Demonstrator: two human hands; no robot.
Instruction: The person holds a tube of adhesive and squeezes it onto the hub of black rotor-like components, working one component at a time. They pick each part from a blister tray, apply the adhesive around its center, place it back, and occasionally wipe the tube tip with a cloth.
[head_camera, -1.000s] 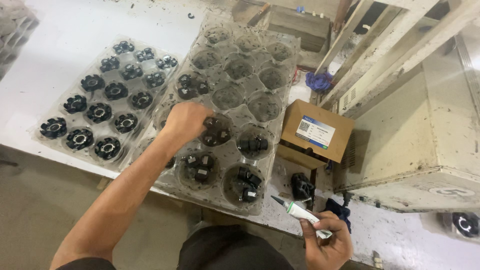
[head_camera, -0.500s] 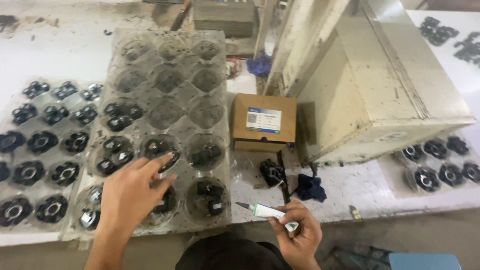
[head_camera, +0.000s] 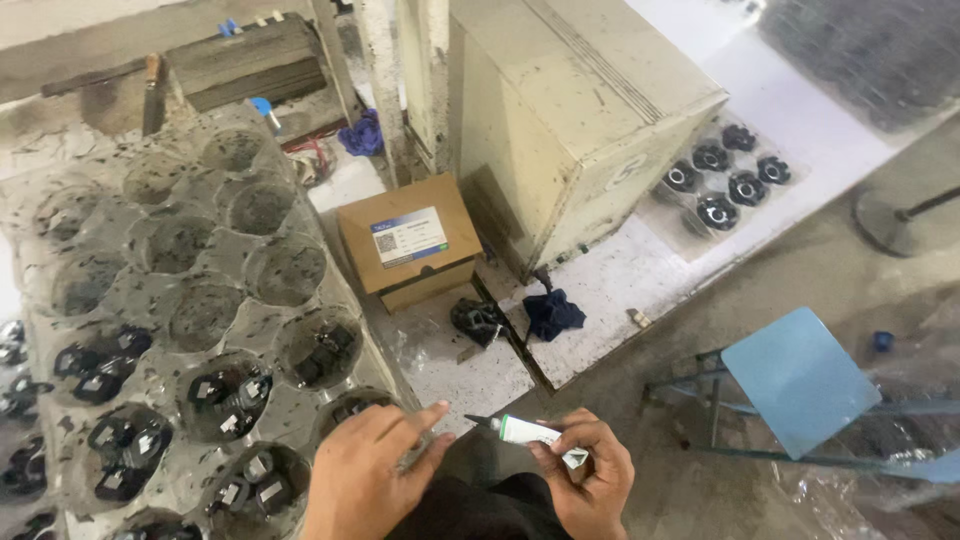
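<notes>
My right hand (head_camera: 590, 485) grips a small white and green tube (head_camera: 532, 433) with its dark nozzle pointing left. My left hand (head_camera: 368, 470) hovers at the near edge of a clear plastic tray (head_camera: 190, 300), fingers spread, holding nothing, its fingertips close to the tube's nozzle. The tray's near cups hold black round parts (head_camera: 228, 392); the far cups are empty. One loose black part (head_camera: 478, 320) lies on the white bench beside a dark blue rag (head_camera: 552, 312).
A brown cardboard box (head_camera: 408, 240) sits right of the tray. A large beige metal housing (head_camera: 570, 110) stands behind it. More black parts (head_camera: 722, 178) lie on the bench at the right. A blue stool (head_camera: 800, 380) stands on the floor.
The view swung right. My left hand left the tray's cups and drew back toward my body, beside the tube. My right hand kept hold of the tube.
</notes>
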